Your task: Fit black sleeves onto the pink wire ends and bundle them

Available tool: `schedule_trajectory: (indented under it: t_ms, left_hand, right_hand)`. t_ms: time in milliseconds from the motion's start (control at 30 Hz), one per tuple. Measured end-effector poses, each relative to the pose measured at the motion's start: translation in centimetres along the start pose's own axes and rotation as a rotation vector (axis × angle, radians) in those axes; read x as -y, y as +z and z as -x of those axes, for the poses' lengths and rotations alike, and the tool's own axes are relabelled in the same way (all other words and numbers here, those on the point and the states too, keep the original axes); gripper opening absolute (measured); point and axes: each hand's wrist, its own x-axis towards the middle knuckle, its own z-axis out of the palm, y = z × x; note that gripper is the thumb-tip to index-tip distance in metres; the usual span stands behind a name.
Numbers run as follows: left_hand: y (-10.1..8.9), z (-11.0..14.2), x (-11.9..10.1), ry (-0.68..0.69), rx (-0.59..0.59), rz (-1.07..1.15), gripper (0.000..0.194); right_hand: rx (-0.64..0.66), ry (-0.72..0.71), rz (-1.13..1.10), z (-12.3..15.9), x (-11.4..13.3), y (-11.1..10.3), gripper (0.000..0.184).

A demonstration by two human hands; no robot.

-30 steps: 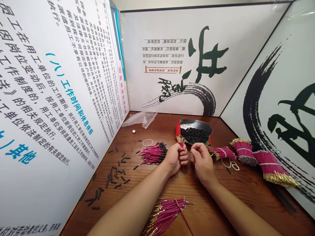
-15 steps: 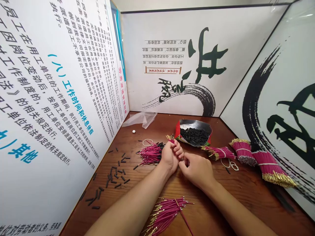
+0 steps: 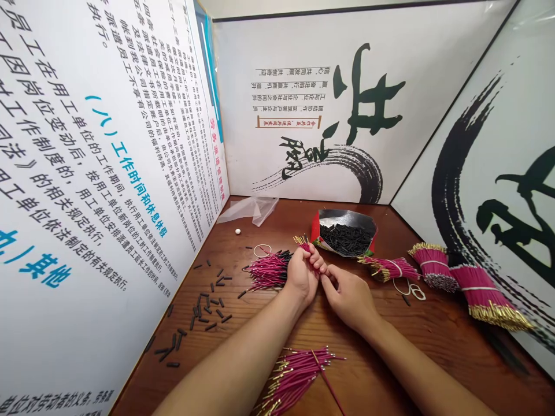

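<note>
My left hand [image 3: 303, 271] is closed round a small bunch of pink wires [image 3: 303, 244] whose gold tips stick up above the fist. My right hand [image 3: 347, 294] is closed beside it, fingertips pinched against the left hand's fingers; what it pinches is hidden. Just behind the left hand lies a pile of pink wires with black sleeved ends [image 3: 269, 268]. A foil-lined box of short black tubes [image 3: 347, 236] stands behind the hands.
Loose black tubes [image 3: 203, 306] are scattered at the left of the wooden table [image 3: 433, 341]. Tied pink wire bundles [image 3: 433, 268] lie at the right, another loose pile [image 3: 295, 375] near my arms. Rubber bands [image 3: 261, 250], a clear bag [image 3: 249, 208] and printed panels enclose the space.
My hands moved left and closer together, away from the box. The right hand's fingertips came against the left fist; the wire bunch now stands clear of the box.
</note>
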Motion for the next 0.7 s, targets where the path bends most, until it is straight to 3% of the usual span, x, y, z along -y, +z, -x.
schedule_trajectory:
  t_ms: [300,467,700]
  left_hand:
    - [-0.4,-0.5,0.7,0.110,-0.016,-0.144,0.008]
    - [-0.5,-0.4,1.0,0.059,0.016,-0.199,0.010]
    - [-0.6,0.0,0.8,-0.019,0.076,-0.390,0.011]
  right_hand:
    - [-0.028,-0.025,-0.153,-0.3,-0.6,0.7,0.025]
    - [-0.079,-0.088,-0.121,-0.1,-0.1,0.3,0.030]
    - [-0.241,-0.151,-0.243,0.3,0.3,-0.4,0.030]
